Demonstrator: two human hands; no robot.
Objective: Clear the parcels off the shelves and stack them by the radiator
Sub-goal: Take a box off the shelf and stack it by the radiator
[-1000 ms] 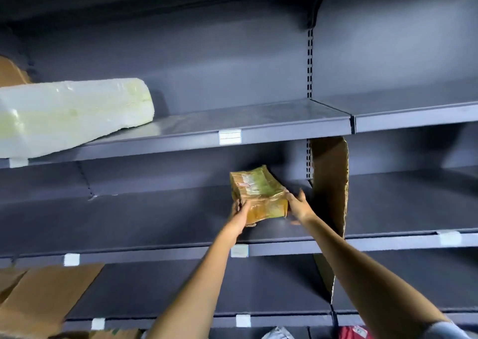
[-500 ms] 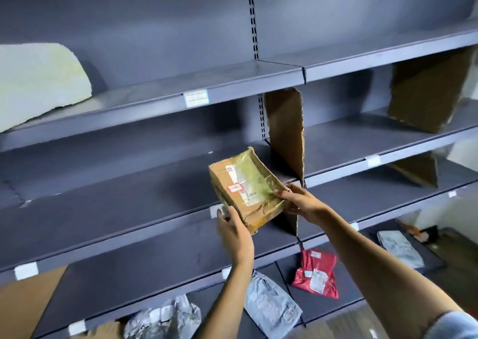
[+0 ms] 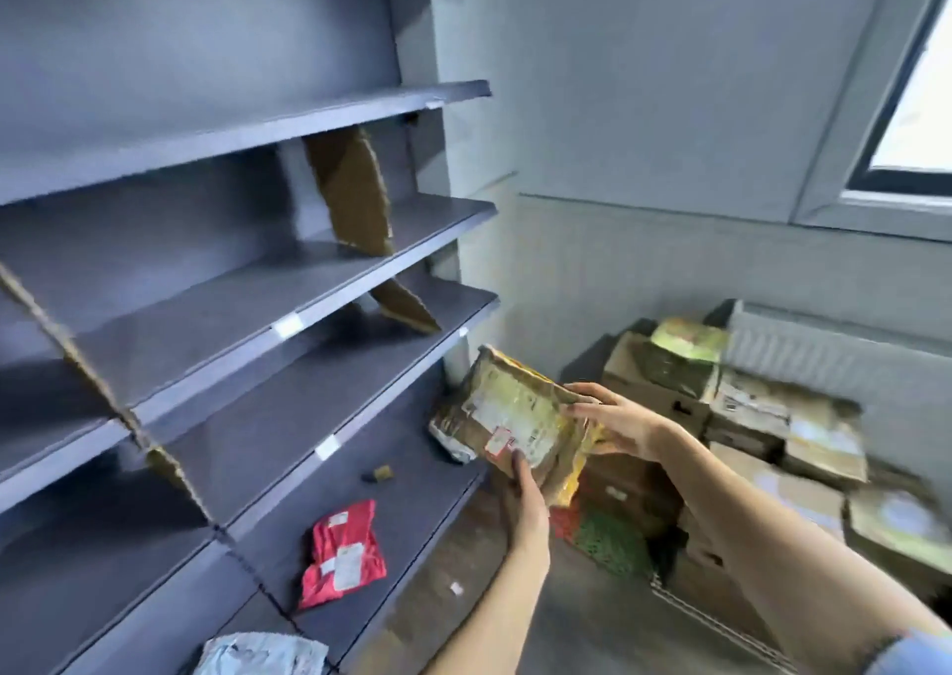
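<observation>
Both hands hold one tape-wrapped brown parcel (image 3: 515,419) in the air, clear of the grey shelves (image 3: 288,324) and short of the radiator (image 3: 824,360): left hand (image 3: 523,494) grips its lower edge from beneath, right hand (image 3: 618,427) clasps its right side, fingers curled over the top. A stack of cardboard boxes (image 3: 747,417) sits against the radiator. On the bottom shelf lie a red mailer (image 3: 342,551), a grey bag (image 3: 260,654) and another grey packet (image 3: 453,435), the last partly hidden behind the held parcel.

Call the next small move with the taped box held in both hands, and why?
Probably carry the taped box right and down onto the stacked parcels beside the radiator. Left hand and right hand hold it off the shelves, facing the pile.
</observation>
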